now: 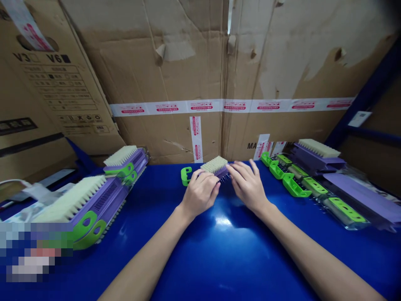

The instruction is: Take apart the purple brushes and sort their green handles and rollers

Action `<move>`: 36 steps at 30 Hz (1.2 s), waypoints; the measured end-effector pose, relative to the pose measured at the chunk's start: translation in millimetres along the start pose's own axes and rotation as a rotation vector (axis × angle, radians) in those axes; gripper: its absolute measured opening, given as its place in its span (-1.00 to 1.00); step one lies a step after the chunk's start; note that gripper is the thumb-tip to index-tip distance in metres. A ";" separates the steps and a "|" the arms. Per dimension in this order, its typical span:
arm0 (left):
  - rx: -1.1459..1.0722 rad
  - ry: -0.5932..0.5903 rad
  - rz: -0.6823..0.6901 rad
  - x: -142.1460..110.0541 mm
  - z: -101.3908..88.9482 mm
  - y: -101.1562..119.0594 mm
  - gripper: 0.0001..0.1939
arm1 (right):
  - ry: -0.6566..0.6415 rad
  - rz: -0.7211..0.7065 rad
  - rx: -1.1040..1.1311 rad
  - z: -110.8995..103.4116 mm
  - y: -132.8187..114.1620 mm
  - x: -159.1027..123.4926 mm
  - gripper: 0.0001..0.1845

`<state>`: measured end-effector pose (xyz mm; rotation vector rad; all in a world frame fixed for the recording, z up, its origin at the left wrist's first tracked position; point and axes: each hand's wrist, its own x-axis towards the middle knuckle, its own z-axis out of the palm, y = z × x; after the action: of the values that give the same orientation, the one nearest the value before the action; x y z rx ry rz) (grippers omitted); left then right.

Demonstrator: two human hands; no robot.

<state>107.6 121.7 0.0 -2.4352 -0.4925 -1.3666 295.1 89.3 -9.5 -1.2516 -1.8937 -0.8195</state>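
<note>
In the middle of the table stands a purple brush (214, 166) with dense cream bristles on top. My left hand (202, 190) is closed around its near left side, with its fingers wrapped over the edge. My right hand (249, 184) is at the brush's right end. Its index fingertip touches or nearly touches that end, and its other fingers are spread; the thumb is mostly hidden. Thin dark coils or wires (224, 179) show below the brush, between the hands. A bright green clip-like handle piece (186, 176) lies just left of the brush.
At left lie brushes with green ends (90, 200) and a white cable (39, 190). At right are green handle pieces (294, 186), clear-and-green parts (346, 210), a purple shell (365, 196) and another cream-bristled brush (319, 148). Cardboard (166, 79) walls the blue table's (219, 259) back.
</note>
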 end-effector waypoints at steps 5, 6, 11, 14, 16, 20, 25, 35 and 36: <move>0.091 0.005 -0.030 -1.6 -4.6 -13.6 -0.89 | -0.122 -0.078 0.030 -16.5 5.1 1.3 -0.66; 0.122 0.006 -0.056 -2.8 -5.7 -18.3 -0.87 | -0.138 -0.073 0.036 -22.8 4.4 1.1 -0.66; 0.278 -0.056 -0.266 -13.4 -7.9 -45.4 -0.78 | -0.177 0.033 0.081 -66.5 -1.7 -17.6 -0.70; 0.306 -0.131 -0.389 -21.3 -5.5 -59.2 -0.78 | -0.098 0.120 0.056 -93.3 1.6 -44.1 -0.70; 0.296 -0.170 -0.470 -25.3 -3.6 -65.3 -0.78 | -0.018 0.225 -0.068 -108.2 12.0 -62.4 -0.73; 0.267 -0.206 -0.581 -28.6 -2.3 -69.3 -0.78 | 0.046 0.327 -0.391 -127.8 49.4 -87.4 -0.71; 0.257 -0.220 -0.606 -28.2 -3.7 -66.4 -0.79 | -0.043 0.352 -0.539 -136.6 85.1 -94.3 -0.51; 0.270 -0.229 -0.631 -28.1 -6.0 -64.5 -0.81 | -0.258 0.422 -0.647 -128.2 89.9 -101.0 -0.45; 0.268 -0.230 -0.630 -28.0 -6.0 -64.4 -0.82 | -0.277 0.422 -0.665 -127.0 90.9 -102.3 -0.46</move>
<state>61.3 172.7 -15.0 -2.3067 -1.4943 -1.1156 435.9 -33.3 -14.2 -2.1752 -1.4964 -1.1251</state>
